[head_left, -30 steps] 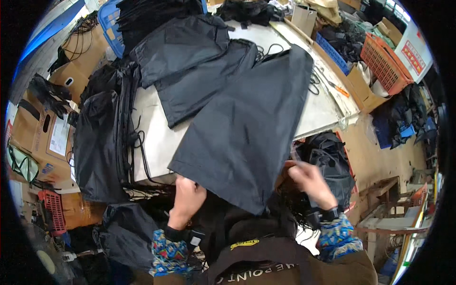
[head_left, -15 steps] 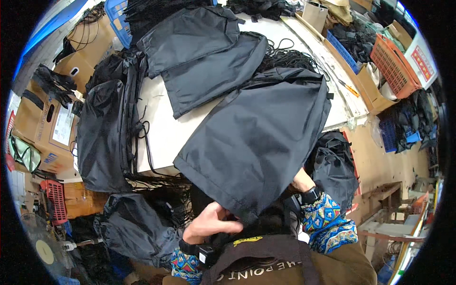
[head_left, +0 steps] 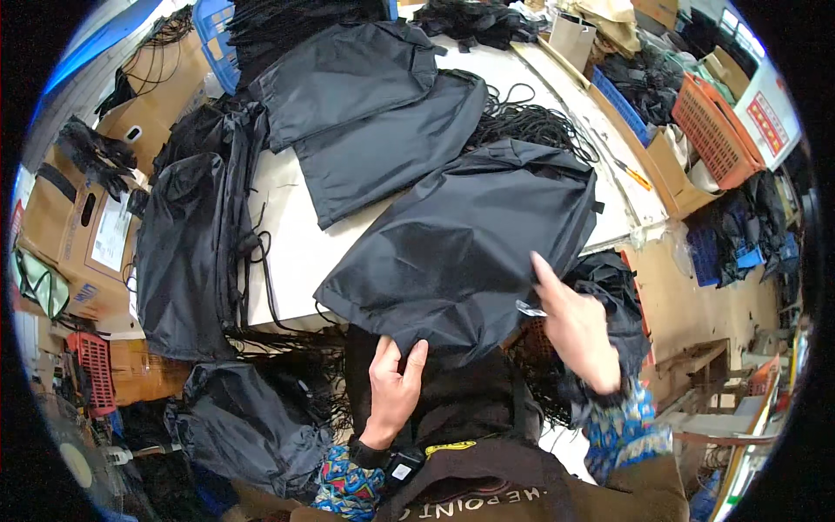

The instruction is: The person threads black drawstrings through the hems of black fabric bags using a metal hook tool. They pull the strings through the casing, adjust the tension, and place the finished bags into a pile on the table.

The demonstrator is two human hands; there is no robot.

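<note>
A black fabric bag (head_left: 470, 252) lies across the near edge of the table, its near end hanging toward me. My left hand (head_left: 396, 383) pinches that near edge, thumb on top and fingers bent underneath. Over the bag's right side is my right hand (head_left: 578, 331), index finger stretched forward along the cloth. A small shiny metal piece (head_left: 529, 308) sticks out from this hand; most of it is hidden in the palm, so its kind is unclear. Two more flat black bags (head_left: 391, 139) lie overlapping beyond.
Black cords (head_left: 531, 117) lie heaped behind the bag on the white table (head_left: 283, 252). Stacked black bags (head_left: 187, 252) hang over the left edge. Cardboard boxes (head_left: 65, 226) stand left; an orange basket (head_left: 718, 130) stands far right. More black bags lie below the table edge.
My right hand has come out from beneath the bag to above its right side, with the metal piece now showing. My left hand has moved up to the bag's near edge.
</note>
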